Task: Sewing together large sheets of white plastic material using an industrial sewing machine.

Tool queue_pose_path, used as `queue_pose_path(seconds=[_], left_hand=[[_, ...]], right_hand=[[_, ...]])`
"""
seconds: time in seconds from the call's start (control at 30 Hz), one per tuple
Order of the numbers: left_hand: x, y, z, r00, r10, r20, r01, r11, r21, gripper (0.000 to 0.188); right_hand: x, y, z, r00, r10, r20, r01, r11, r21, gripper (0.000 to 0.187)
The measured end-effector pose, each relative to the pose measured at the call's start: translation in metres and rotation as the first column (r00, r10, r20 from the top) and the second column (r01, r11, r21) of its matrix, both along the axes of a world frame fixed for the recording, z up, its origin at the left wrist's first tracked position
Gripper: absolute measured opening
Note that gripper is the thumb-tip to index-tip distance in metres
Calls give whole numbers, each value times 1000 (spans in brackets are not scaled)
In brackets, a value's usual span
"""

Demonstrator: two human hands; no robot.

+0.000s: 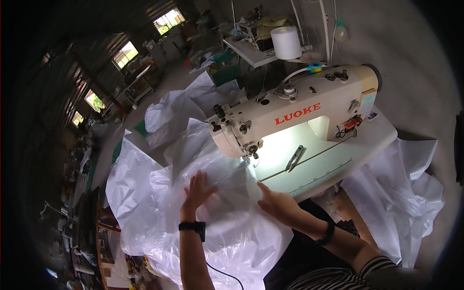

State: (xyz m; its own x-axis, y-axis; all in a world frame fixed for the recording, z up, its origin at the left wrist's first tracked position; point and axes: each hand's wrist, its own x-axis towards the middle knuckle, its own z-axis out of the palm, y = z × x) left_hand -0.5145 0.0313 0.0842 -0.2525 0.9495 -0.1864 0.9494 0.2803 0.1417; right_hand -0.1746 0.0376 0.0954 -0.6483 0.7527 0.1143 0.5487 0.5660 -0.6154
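A large white plastic sheet (227, 217) lies bunched in glossy folds under and around my hands, reaching up to the sewing machine's needle area. My left hand (197, 191) rests flat on it with the fingers spread, left of the needle. At the sheet's right edge, my right hand (279, 208) lies with forefinger and thumb apart; its other fingers are partly hidden. Beyond my hands stands a cream sewing machine (295, 108) with its lamp lit. Thread snips (294, 158) lie on the white machine bed (314, 169), right of the needle.
More white sheeting (396, 193) hangs down at the right of the machine table. Behind the machine stands a white thread cone (286, 42). A second table (253, 52) with piled items is farther back. A cable (224, 274) trails beside my left forearm.
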Motion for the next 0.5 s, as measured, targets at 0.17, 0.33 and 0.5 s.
queue_pose_path(seconds=[0.17,0.33,0.5], left_hand=[[40,-80,42,976,-77,206,13,954,299,65],[48,-144,19,960,282,4,-281,958,55,62],[-3,-140,-3,978,205,39,-209,970,121,70]], right_hand=[[87,-73,-80,823,-165,-544,-236,772,-591,62],[79,-102,-105,945,105,-309,-322,464,-825,49],[99,-126,-62,891,236,-388,-429,155,-890,38]])
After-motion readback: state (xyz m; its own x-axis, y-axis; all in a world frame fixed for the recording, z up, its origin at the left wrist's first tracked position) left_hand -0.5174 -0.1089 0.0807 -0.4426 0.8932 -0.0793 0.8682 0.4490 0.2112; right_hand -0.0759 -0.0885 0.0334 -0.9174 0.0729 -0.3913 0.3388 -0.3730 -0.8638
